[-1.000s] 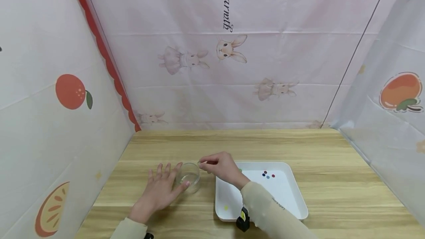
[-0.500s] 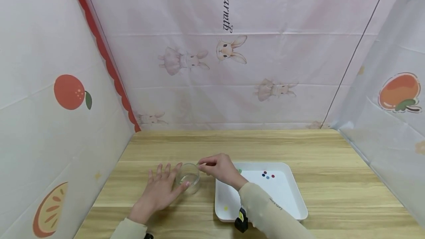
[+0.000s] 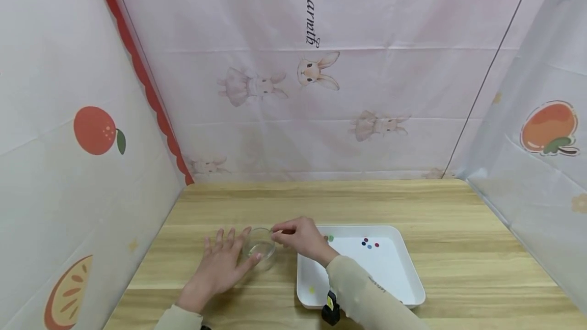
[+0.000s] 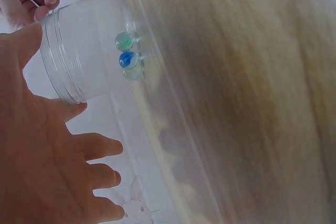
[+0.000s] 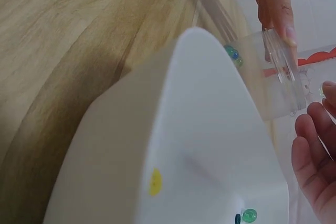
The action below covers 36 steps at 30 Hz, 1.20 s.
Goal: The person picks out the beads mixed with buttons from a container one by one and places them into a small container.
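Note:
A clear jar [image 3: 260, 259] stands upright on the wooden table. Thumb and index finger of my left hand [image 3: 217, 268] hold it near the rim from either side; the other fingers are spread. Inside, at the bottom, lie a green marble [image 4: 124, 41], a blue marble [image 4: 127, 60] and a pale one. My right hand [image 3: 302, 239] is at the jar's right rim, its thumb and index finger pinching a small glassy marble [image 5: 322, 91], mostly hidden by the fingers.
Right of the jar sits a white tray [image 3: 390, 269], partly under my right forearm. It holds a green marble [image 5: 250, 215], several small coloured discs and a yellow piece [image 5: 155, 182]. Printed curtains [image 3: 257, 141] border the table at the back and sides.
My right hand has shifted slightly left, closer to the jar's rim. The left hand keeps its hold on the jar. The head view has tilted up a little.

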### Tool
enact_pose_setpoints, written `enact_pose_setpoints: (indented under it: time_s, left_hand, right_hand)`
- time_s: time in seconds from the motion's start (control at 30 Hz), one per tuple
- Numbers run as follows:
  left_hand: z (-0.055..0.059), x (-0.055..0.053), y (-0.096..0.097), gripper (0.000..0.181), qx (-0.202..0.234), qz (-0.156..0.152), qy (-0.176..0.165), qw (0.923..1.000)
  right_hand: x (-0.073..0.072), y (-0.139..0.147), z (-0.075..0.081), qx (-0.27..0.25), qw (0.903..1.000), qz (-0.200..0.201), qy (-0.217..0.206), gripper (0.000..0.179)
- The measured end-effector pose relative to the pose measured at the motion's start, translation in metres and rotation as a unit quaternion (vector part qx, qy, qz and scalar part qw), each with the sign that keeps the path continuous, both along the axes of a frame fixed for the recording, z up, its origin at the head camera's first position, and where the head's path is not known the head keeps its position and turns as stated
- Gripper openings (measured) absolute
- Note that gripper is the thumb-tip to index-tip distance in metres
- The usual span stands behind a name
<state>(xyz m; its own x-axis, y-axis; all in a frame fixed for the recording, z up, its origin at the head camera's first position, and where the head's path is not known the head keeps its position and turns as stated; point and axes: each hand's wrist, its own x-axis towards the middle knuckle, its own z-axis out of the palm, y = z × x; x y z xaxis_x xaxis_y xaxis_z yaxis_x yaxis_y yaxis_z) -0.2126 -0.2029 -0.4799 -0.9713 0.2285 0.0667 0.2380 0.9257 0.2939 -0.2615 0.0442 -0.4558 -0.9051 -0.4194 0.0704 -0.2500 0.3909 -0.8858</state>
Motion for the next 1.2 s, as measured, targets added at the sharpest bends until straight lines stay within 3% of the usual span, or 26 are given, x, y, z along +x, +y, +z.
enact_pose_setpoints:
  time_s: [0.27,0.77,1.2]
  left_hand:
    - [-0.003,-0.001,0.0,0.082,0.001,0.002,-0.004,1.0]
    - [-0.003,0.0,0.0,0.082,0.01,0.003,-0.005,0.9999]
    - [-0.001,0.0,0.0,0.085,0.006,-0.006,-0.008,0.9999]
  right_hand:
    - [-0.002,-0.006,-0.009,0.012,0.9996,0.007,0.024,0.021]
    - [-0.002,-0.012,-0.013,0.014,0.9995,0.026,0.009,0.024]
    - [-0.014,0.041,0.001,-0.005,0.9991,-0.04,-0.01,0.029]
